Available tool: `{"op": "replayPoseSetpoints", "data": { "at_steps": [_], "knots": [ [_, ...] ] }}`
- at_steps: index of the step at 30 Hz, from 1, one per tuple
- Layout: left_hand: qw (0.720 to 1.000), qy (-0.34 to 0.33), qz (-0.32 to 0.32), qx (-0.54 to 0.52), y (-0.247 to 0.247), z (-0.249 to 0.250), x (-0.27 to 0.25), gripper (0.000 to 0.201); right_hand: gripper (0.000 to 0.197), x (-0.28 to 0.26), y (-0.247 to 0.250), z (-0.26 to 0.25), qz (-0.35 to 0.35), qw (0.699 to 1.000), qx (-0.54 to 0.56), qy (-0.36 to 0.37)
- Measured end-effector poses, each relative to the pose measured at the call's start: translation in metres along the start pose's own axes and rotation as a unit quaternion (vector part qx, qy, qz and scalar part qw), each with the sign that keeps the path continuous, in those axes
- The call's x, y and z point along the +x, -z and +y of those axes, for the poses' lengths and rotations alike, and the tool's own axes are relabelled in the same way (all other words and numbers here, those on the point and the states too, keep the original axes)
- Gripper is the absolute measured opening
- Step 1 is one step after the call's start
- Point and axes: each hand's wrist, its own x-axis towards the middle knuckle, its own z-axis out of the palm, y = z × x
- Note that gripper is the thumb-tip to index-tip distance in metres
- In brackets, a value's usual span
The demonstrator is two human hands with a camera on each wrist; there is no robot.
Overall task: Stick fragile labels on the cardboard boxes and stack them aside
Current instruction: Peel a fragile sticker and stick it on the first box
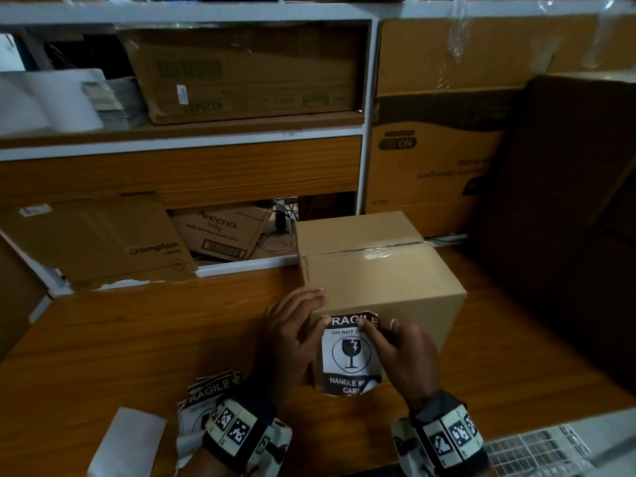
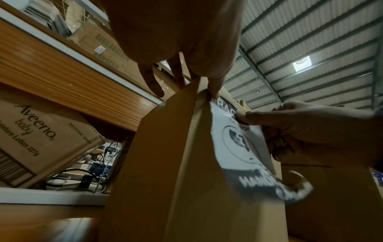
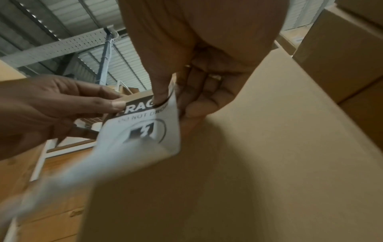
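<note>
A taped cardboard box [image 1: 375, 270] stands on the wooden table [image 1: 137, 339]. A black-and-white fragile label [image 1: 346, 356] lies against its near face. My left hand [image 1: 321, 309] rests its straight fingers over the box's top left corner, and its thumb presses the label's top left corner. My right hand [image 1: 365, 328] pinches the label's upper part, thumb in front and fingers behind it, as the right wrist view shows on the label [image 3: 145, 131]. In the left wrist view the label [image 2: 232, 147] curls away from the box [image 2: 165, 163] at its lower edge.
More fragile labels [image 1: 213, 387] lie in a pile under my left wrist, next to a white sheet [image 1: 127, 438]. A sheet of barcode stickers [image 1: 537, 449] sits at the near right. A big dark box [image 1: 568, 218] stands at the right. Shelves with cartons [image 1: 220, 232] rise behind.
</note>
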Motion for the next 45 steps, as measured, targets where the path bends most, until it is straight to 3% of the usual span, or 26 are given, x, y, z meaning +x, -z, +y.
{"op": "replayPoseSetpoints", "data": {
  "at_steps": [4, 8, 11, 15, 18, 26, 32, 39, 45],
  "knots": [
    [1.0, 0.004, 0.002, -0.018, 0.001, -0.003, 0.001, 0.029, 0.032, 0.002, 0.009, 0.005, 0.018, 1.0, 0.012, 0.009],
    [0.999, -0.005, 0.022, -0.033, -0.001, 0.0, 0.002, 0.028, 0.04, 0.002, 0.013, 0.016, 0.058, 0.997, -0.019, 0.036],
    [0.998, -0.005, 0.047, -0.037, -0.008, 0.004, 0.001, 0.028, 0.035, -0.001, 0.008, 0.017, 0.111, 0.986, -0.071, 0.099],
    [0.999, 0.002, 0.051, -0.014, -0.014, 0.003, 0.001, 0.034, 0.065, 0.008, 0.004, -0.001, 0.186, 0.959, -0.15, 0.155],
    [0.999, -0.001, 0.053, 0.001, -0.016, 0.0, 0.001, 0.034, 0.074, 0.024, 0.004, 0.0, 0.161, 0.968, -0.143, 0.125],
    [0.994, 0.021, 0.083, 0.063, -0.027, 0.006, 0.007, 0.047, 0.055, 0.031, 0.001, 0.018, 0.171, 0.971, -0.089, 0.144],
    [0.991, 0.038, 0.081, 0.101, -0.029, 0.01, 0.007, 0.052, 0.066, 0.031, -0.012, 0.022, 0.159, 0.977, -0.045, 0.131],
    [0.999, -0.01, 0.05, 0.005, -0.02, -0.008, 0.001, 0.026, 0.056, 0.038, -0.005, 0.034, 0.164, 0.97, -0.067, 0.167],
    [0.999, 0.006, 0.042, -0.026, -0.024, -0.006, -0.007, 0.033, 0.058, 0.037, -0.011, 0.026, 0.197, 0.961, -0.078, 0.178]
  ]
}}
